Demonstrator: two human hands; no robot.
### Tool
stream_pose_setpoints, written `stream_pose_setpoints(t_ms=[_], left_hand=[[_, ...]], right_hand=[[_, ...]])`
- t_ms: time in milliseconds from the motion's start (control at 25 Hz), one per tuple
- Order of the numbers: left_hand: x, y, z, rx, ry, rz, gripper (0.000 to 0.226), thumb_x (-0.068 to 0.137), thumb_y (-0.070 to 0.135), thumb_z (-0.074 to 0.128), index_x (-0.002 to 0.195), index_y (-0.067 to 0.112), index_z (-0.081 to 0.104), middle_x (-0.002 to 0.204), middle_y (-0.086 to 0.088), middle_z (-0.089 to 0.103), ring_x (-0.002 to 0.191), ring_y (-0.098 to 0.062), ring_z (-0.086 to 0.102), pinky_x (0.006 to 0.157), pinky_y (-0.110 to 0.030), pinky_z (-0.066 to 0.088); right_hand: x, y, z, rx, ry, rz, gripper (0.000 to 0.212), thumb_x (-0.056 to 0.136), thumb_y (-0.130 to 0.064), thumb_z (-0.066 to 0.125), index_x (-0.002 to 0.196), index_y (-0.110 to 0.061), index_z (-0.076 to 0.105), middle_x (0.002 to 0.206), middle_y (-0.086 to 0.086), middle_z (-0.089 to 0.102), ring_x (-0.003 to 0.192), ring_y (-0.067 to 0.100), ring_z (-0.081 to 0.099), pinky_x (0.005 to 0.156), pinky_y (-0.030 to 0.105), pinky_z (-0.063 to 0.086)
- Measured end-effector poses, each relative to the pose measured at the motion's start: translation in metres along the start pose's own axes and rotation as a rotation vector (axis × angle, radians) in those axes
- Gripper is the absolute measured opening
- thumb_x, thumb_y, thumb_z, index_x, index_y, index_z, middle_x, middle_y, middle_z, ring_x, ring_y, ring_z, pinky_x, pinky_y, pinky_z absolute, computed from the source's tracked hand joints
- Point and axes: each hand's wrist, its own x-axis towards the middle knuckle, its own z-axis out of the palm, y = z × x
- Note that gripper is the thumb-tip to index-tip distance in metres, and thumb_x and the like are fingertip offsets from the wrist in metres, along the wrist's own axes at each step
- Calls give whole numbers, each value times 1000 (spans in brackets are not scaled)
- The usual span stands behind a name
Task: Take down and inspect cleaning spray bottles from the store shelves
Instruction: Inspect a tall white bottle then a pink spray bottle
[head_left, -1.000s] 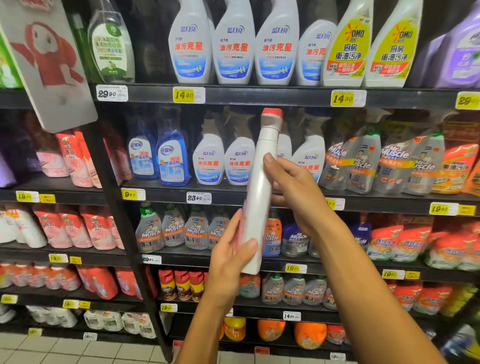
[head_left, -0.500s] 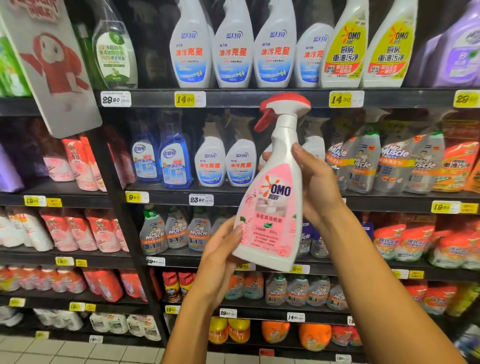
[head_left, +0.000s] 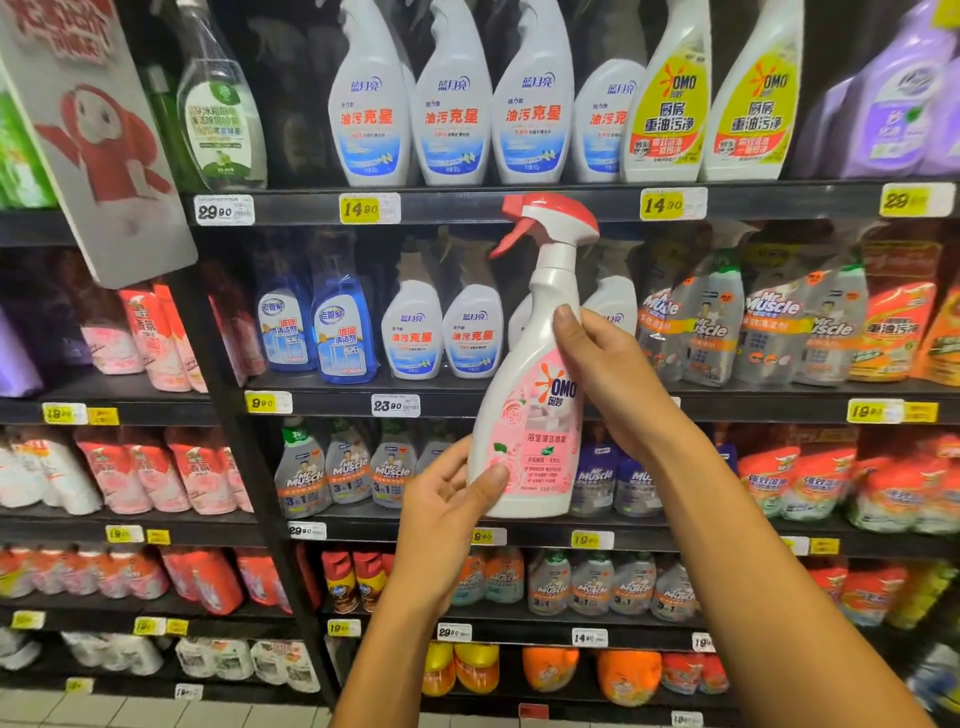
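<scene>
While I watch through the head camera, the pink-labelled OMO spray bottle (head_left: 530, 415) stands upright in mid-air in front of the store shelves (head_left: 467, 208), its label turned toward me and its red and white trigger head (head_left: 550, 223) pointing left, level with the price strip of the top shelf. My right hand (head_left: 608, 374) holds the bottle by its upper right side, the grip curled round the shoulder just below the neck with the thumb on the front. My left hand (head_left: 447, 499) steadies the lower left edge, thumb pressed on the front of the label and fingers curved behind the base. Behind the bottle, white spray bottles with blue labels (head_left: 441, 332) stand in a row on the second shelf, with Mr Muscle bottles (head_left: 748, 322) to their right. Yellow-labelled OMO bottles (head_left: 706, 104) stand on the top shelf.
</scene>
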Motion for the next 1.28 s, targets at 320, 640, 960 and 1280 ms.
stream_pose_setpoints(t_ms=[320, 640, 960, 1280], left_hand=[[-8, -9, 40, 776, 353, 274, 41, 81, 54, 67, 121, 47, 59, 84, 10, 70, 72, -14, 65, 61, -43, 55], [-9, -13, 41, 888, 424, 374, 45, 83, 54, 64, 122, 33, 65, 82, 11, 70, 67, -10, 64, 57, -36, 56], [8, -3, 6, 126, 129, 38, 37, 77, 14, 78, 111, 21, 66, 104, 0, 76, 96, -17, 73, 74, -25, 59], [18, -20, -13, -210, -58, -161, 34, 78, 18, 70, 111, 11, 69, 113, -16, 72, 105, -28, 70, 74, -33, 60]], right_hand=[[24, 22, 11, 396, 118, 178, 29, 107, -26, 37, 111, -16, 63, 112, 13, 73, 118, 40, 62, 101, 55, 49], [24, 21, 15, 411, 104, 162, 25, 105, -29, 42, 116, -21, 62, 107, 8, 75, 112, 34, 66, 94, 48, 55], [21, -1, -1, 109, -18, 38, 37, 100, -32, 53, 118, -2, 64, 104, 10, 69, 88, 20, 65, 73, 29, 50], [13, -3, -8, 105, -65, 96, 37, 92, -29, 67, 122, -10, 60, 86, 6, 75, 78, 21, 73, 66, 28, 57]])
